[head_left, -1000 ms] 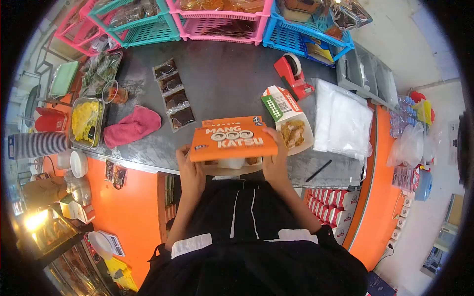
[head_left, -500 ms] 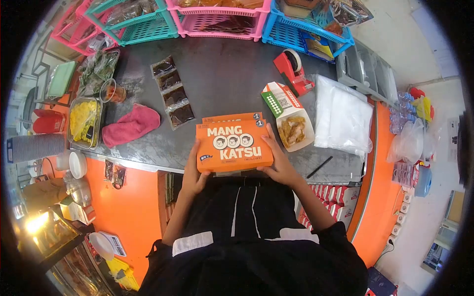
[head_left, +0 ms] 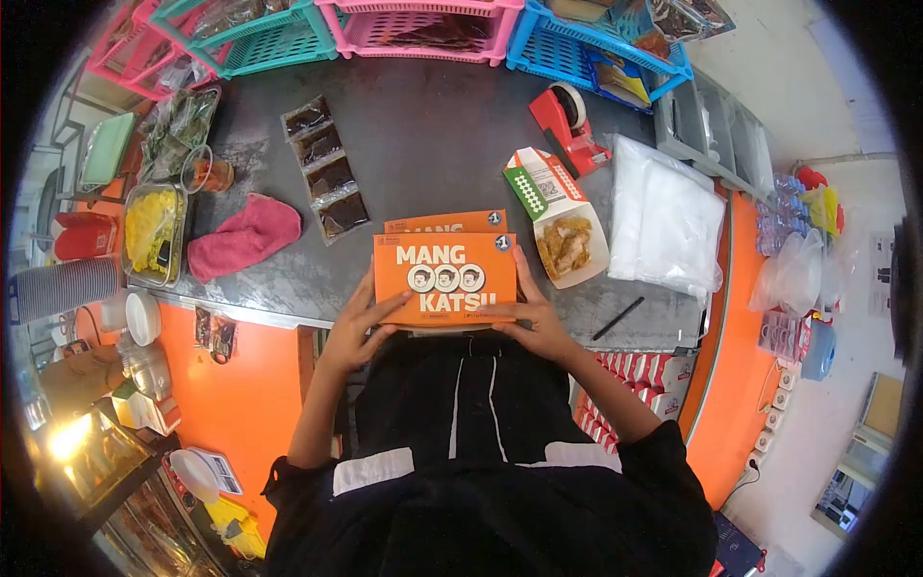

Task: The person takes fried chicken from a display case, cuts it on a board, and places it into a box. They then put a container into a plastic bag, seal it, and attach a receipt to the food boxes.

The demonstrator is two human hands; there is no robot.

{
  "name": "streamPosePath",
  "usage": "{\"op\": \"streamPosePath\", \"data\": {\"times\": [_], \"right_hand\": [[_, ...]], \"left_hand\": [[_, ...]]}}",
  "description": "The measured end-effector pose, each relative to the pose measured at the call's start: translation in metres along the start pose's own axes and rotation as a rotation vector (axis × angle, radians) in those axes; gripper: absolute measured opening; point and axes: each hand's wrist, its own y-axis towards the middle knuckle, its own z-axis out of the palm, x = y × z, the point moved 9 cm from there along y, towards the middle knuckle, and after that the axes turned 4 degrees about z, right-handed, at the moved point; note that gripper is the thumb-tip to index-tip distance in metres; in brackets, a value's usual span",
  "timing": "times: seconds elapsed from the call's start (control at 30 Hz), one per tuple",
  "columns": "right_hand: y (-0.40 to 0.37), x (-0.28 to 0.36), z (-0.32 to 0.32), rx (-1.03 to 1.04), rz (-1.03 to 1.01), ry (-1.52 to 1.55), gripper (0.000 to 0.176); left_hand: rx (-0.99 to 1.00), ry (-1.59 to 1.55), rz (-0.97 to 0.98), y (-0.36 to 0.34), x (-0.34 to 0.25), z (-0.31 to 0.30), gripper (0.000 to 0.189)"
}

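An orange takeaway box [head_left: 445, 255] printed "MANG KATSU" is held at the counter's front edge, between both hands. Gripping its left side is my left hand [head_left: 354, 327], its index finger lying across the lower corner. My right hand [head_left: 535, 317] closes on the right side, with one finger over the front and the thumb near the bottom edge. A second orange box [head_left: 488, 221] of the same print shows behind it, mostly covered. To the right, an open paper food box [head_left: 583, 222] contains fried breaded pieces [head_left: 565, 246].
Sauce sachets [head_left: 332, 178], a pink cloth [head_left: 246, 238] and a tub of yellow food [head_left: 154, 231] lie left. A red tape dispenser [head_left: 569, 130], white plastic bags [head_left: 663, 221] and a black pen [head_left: 618, 318] lie right. Plastic baskets [head_left: 413, 38] line the back.
The front box has shifted slightly toward me, showing more of the box behind. Fingers of both hands have come over its front face. The view has shifted slightly.
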Motion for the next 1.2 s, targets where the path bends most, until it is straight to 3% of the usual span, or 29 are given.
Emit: {"op": "streamPosePath", "data": {"times": [0.07, 0.13, 0.27, 0.33, 0.37, 0.43, 0.5, 0.57, 0.63, 0.67, 0.73, 0.77, 0.8, 0.83, 0.87, 0.93, 1.07, 1.13, 1.2], "right_hand": [[0.001, 0.007, -0.003, 0.003, -0.019, -0.063, 0.035], [0.004, 0.026, -0.004, -0.026, -0.234, -0.583, 0.036], [0.024, 0.014, 0.002, 0.108, -0.325, -0.805, 0.04], [0.041, 0.016, -0.011, -0.047, -0.281, -0.632, 0.032], [0.044, 0.019, -0.019, -0.055, -0.281, -0.637, 0.032], [0.054, 0.02, -0.046, -0.004, -0.21, -0.177, 0.026], [0.061, -0.024, -0.108, -0.291, 0.056, -0.005, 0.018], [0.054, -0.077, -0.181, -0.795, 0.264, -0.077, 0.018], [0.062, -0.094, -0.213, -0.948, 0.25, -0.559, 0.022], [0.066, -0.116, -0.22, -0.952, 0.248, -0.557, 0.022], [0.083, -0.177, -0.214, -0.709, 0.454, -0.187, 0.021], [0.084, -0.18, -0.218, -0.709, 0.452, -0.184, 0.021], [0.087, -0.183, -0.212, -0.611, 0.541, 0.014, 0.017], [0.088, -0.188, -0.201, -0.508, 0.625, 0.212, 0.015], [0.084, -0.197, -0.202, -0.506, 0.625, 0.214, 0.015], [0.082, -0.212, -0.186, -0.438, 0.482, 0.917, 0.013], [0.058, -0.215, -0.177, -0.58, 0.394, 0.954, 0.012], [0.049, -0.226, -0.188, -0.695, 0.477, 0.407, 0.007], [0.041, -0.215, -0.188, -0.777, 0.453, 0.321, 0.006]], "left_hand": [[0.031, 0.052, -0.001, 0.003, 0.001, 0.001, 0.05], [-0.008, 0.291, 0.079, 0.01, -0.002, -0.003, 0.051], [-0.041, 0.648, 0.115, 0.025, -0.023, 0.003, 0.047], [0.131, 0.697, 0.422, 0.039, -0.047, 0.029, 0.041], [0.13, 0.699, 0.432, 0.042, -0.048, 0.033, 0.041], [-0.056, 0.648, 0.388, 0.046, -0.053, 0.024, 0.034], [-0.099, 0.636, 0.351, 0.051, -0.056, 0.026, 0.027], [-0.167, 0.605, 0.307, 0.054, -0.055, 0.023, 0.022], [-0.263, 0.562, 0.258, 0.061, -0.058, 0.021, 0.02], [-0.286, 0.528, 0.228, 0.063, -0.057, 0.02, 0.021], [-0.311, 0.498, 0.198, 0.068, -0.058, 0.019, 0.023], [-0.316, 0.464, 0.135, 0.07, -0.056, 0.019, 0.022], [-0.322, 0.429, 0.069, 0.071, -0.053, 0.019, 0.021], [-0.322, 0.431, 0.067, 0.073, -0.053, 0.02, 0.021], [-0.33, 0.456, 0.074, 0.075, -0.054, 0.02, 0.02], [-0.339, 0.48, 0.077, 0.078, -0.056, 0.02, 0.019], [-0.267, 0.48, 0.102, 0.076, -0.05, 0.025, 0.019], [-0.228, 0.472, 0.123, 0.07, -0.047, 0.032, 0.019], [-0.18, 0.501, 0.197, 0.069, -0.051, 0.036, 0.018]]}}
